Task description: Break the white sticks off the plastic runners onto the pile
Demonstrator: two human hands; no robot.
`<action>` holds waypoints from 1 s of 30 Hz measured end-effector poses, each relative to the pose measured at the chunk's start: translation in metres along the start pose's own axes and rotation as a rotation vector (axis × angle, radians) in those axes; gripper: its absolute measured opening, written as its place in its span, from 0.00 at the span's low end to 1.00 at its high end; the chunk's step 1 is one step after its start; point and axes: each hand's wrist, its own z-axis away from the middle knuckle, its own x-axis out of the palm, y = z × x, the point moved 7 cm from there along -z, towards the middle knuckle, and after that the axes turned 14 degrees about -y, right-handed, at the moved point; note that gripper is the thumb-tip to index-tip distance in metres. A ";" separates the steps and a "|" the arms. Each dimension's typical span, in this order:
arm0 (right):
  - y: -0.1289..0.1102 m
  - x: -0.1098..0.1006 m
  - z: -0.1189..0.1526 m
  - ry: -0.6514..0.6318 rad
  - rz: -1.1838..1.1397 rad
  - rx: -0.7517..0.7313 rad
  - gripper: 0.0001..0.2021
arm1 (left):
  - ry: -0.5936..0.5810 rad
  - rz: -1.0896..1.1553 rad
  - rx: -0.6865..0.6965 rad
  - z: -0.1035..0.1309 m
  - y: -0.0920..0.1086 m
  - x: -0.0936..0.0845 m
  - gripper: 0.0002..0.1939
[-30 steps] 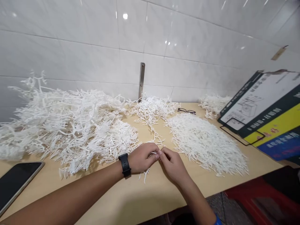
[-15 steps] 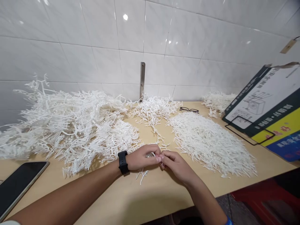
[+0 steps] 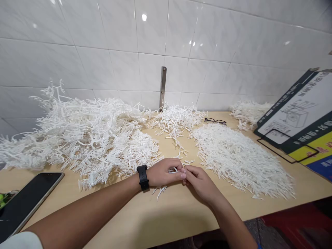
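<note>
My left hand [image 3: 164, 173], with a black watch on its wrist, is closed around a white branched plastic piece [image 3: 161, 192]. Thin twigs of it stick out below the palm, and a bit of white shows between thumb and forefinger. My right hand [image 3: 203, 183] meets it fingertip to fingertip, thumb and forefinger pinched together; whatever lies in that pinch is hidden. To the left rises a big tangled heap of white branched pieces [image 3: 101, 128]. A flatter pile of short white sticks [image 3: 241, 155] spreads out on the right.
A smaller branched heap [image 3: 177, 117] lies by the tiled wall, near black glasses [image 3: 215, 120]. A phone [image 3: 31, 200] rests at left on the wooden table [image 3: 116, 218]. At right, a printed box [image 3: 298, 114] leans behind a black wire frame [image 3: 287, 147]. Another white pile [image 3: 247, 110] sits behind.
The whole view has shifted slightly, with the scene moving right in the picture. Both hands stay together in nearly the same pose.
</note>
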 end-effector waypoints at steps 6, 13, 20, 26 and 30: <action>0.003 -0.001 -0.001 0.010 0.006 0.001 0.21 | 0.001 -0.014 0.005 0.000 -0.002 0.001 0.15; 0.003 0.000 0.000 -0.039 0.009 0.000 0.21 | -0.031 0.058 0.054 0.000 0.001 0.000 0.17; -0.006 0.004 -0.002 -0.137 -0.021 -0.060 0.20 | -0.136 0.166 0.105 -0.001 0.007 -0.006 0.22; -0.010 -0.006 0.003 0.013 -0.184 -0.176 0.20 | -0.103 0.350 0.133 0.001 -0.001 -0.013 0.25; -0.015 -0.053 0.023 0.329 0.002 -0.194 0.16 | -0.014 0.458 0.104 0.002 -0.011 -0.016 0.23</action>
